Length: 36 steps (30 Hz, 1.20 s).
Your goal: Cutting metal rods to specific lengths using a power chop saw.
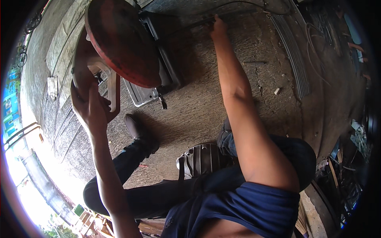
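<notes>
A cut-off saw with a large round red-and-black disc (123, 43) stands at the upper left. Below and left of the disc is its D-shaped handle (114, 93), and my left hand (90, 107) is closed round it; some of the fingers are hidden. Under the disc shows the saw's grey metal base (143, 97). My right arm stretches far forward, and my right hand (218, 28) is closed on a long, thin dark metal bar (238, 13). The bar's left part runs dimly toward the saw.
A ribbed metal strip (291, 55) lies on the rough floor at the right. A grey finned motor-like casing (198, 160) sits between my legs. My shoe (135, 127) is close to the saw base. Scrap and sticks (337, 174) crowd the right edge.
</notes>
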Motion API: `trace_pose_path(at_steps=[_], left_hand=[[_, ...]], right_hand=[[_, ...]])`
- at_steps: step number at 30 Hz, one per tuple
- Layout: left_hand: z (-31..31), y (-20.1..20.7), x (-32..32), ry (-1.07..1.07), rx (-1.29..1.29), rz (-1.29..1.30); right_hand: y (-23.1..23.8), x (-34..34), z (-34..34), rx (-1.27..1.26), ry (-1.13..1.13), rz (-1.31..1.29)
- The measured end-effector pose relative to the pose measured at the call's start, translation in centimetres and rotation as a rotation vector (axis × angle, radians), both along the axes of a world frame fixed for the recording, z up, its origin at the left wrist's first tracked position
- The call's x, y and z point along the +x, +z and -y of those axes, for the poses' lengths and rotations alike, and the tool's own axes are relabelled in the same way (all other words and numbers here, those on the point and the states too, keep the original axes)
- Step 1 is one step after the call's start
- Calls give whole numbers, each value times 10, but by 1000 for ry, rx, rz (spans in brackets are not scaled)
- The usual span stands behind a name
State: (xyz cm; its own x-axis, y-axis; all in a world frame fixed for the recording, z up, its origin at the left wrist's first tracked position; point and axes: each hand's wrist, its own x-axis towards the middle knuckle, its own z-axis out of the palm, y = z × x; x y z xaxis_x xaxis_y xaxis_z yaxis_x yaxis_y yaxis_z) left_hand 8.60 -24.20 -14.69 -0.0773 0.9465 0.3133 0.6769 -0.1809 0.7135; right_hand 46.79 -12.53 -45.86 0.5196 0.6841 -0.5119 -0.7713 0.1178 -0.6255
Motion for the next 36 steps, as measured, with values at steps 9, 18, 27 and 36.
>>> trace_pose_path(at_steps=[9, 18, 27, 36], left_hand=[[1, -1, -1, -2, -56, 38], [5, 3, 2, 24, -194, 142], [5, 5, 3, 40, -200, 150], [6, 7, 1, 35, -212, 103]], right_hand=[[-15, 7, -4, -57, -7, 40], [-13, 9, 0, 24, 70, 10], [-27, 12, -7, 59, 50, -26], [-41, 37, 55, -202, -102, 232]])
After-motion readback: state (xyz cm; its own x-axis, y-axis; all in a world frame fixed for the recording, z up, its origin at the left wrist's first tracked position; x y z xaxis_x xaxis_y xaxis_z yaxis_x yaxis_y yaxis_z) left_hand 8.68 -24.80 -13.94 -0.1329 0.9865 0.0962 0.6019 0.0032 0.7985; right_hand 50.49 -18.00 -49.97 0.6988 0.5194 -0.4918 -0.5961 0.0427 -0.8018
